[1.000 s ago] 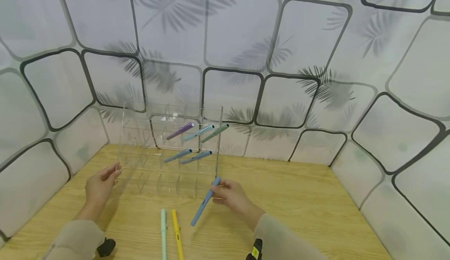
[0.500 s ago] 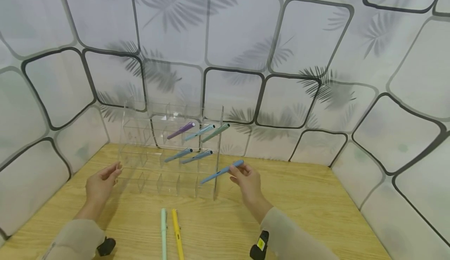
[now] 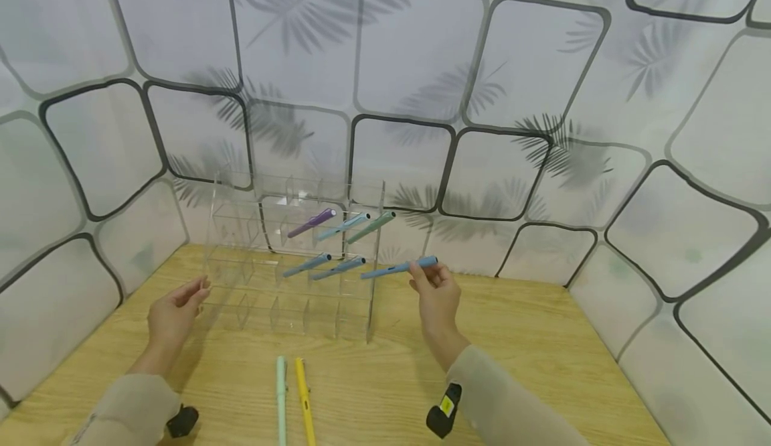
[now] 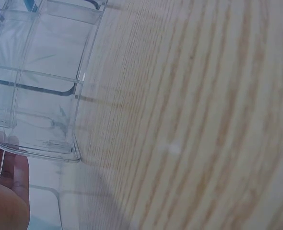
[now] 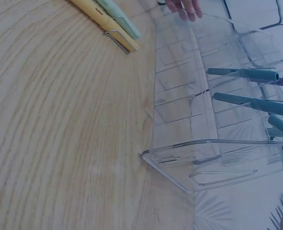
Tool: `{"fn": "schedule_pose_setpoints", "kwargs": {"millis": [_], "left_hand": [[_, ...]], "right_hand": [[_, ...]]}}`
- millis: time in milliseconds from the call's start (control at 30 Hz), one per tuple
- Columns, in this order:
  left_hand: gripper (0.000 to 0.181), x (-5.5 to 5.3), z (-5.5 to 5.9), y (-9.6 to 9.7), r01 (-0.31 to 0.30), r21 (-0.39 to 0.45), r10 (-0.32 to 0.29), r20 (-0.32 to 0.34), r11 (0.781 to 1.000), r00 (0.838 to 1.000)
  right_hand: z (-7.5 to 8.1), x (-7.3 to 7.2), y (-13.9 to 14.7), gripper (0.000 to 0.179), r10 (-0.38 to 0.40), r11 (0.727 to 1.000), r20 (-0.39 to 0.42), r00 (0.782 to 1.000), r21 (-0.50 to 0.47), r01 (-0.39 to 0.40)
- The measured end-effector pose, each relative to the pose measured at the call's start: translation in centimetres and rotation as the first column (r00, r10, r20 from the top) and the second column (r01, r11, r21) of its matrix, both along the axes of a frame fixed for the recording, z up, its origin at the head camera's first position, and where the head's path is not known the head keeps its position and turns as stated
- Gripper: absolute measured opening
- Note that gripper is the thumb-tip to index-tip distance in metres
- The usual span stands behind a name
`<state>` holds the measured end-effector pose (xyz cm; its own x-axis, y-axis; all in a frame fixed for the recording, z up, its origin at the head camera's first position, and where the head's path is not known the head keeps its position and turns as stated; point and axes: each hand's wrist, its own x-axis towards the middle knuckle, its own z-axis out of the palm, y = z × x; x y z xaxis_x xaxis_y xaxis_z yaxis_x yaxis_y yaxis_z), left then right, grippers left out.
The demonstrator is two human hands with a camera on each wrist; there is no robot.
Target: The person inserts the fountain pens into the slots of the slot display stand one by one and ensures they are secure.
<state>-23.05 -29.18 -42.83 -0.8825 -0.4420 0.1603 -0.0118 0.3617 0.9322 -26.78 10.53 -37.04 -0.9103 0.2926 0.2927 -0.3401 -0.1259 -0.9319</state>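
Observation:
A clear acrylic pen rack (image 3: pixel 370 319) stands on the table. My left hand (image 3: pixel 170 319) pinches its left side panel; in the left wrist view, thumb and fingers lie on either side of the panel edge (image 4: pixel 41 155). At the rack's right side, my right hand (image 3: pixel 440 302) holds a blue pen (image 3: pixel 391 270) near its upper end. The pen slants slightly, its lower end at the right compartment of the row with two blue pens (image 3: pixel 306 266). Whether it touches the rack I cannot tell. A purple pen (image 3: pixel 311 223), a light blue pen (image 3: pixel 342 227) and a green pen (image 3: pixel 370 228) lie one tier higher.
A mint green pen (image 3: pixel 281 399) and a yellow pen (image 3: pixel 304 402) lie side by side on the wooden table (image 3: pixel 512 365) in front of the rack. A patterned curtain (image 3: pixel 403 64) surrounds the table behind and at both sides.
My right hand has moved up and to the right with the blue pen, from in front of the rack to beside it. The pen has turned from steep to nearly level. The left hand stays put.

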Motion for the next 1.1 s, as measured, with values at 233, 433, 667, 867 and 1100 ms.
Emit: {"fn": "schedule_pose_setpoints", "kwargs": {"millis": [233,433,667,867,1100], "left_hand": [[0.044,-0.1,0.0,0.0,-0.009,-0.007,0.009,-0.001,1.000,1.000],[0.044,-0.1,-0.1,-0.1,-0.008,-0.006,0.008,-0.016,1.000,1.000],[0.044,-0.1,0.0,0.1,-0.005,0.019,0.005,-0.029,1.000,1.000],[0.044,-0.1,-0.1,0.1,-0.004,0.032,0.005,-0.033,0.999,0.999],[0.045,-0.1,0.0,0.0,0.001,0.034,0.000,-0.032,0.999,0.999]], "right_hand": [[0.4,-0.7,-0.6,0.018,-0.032,0.998,-0.072,0.997,0.046,0.035],[1.9,0.6,-1.7,0.020,0.014,0.993,-0.046,0.999,0.121,-0.009],[1.0,-0.2,-2.6,0.024,0.054,0.976,-0.070,0.996,0.216,-0.038],[-1.1,-1.8,-2.9,0.023,0.069,0.964,-0.111,0.991,0.262,-0.038],[-1.2,-2.0,-3.2,0.022,0.075,0.930,-0.120,0.990,0.366,-0.026]]}}
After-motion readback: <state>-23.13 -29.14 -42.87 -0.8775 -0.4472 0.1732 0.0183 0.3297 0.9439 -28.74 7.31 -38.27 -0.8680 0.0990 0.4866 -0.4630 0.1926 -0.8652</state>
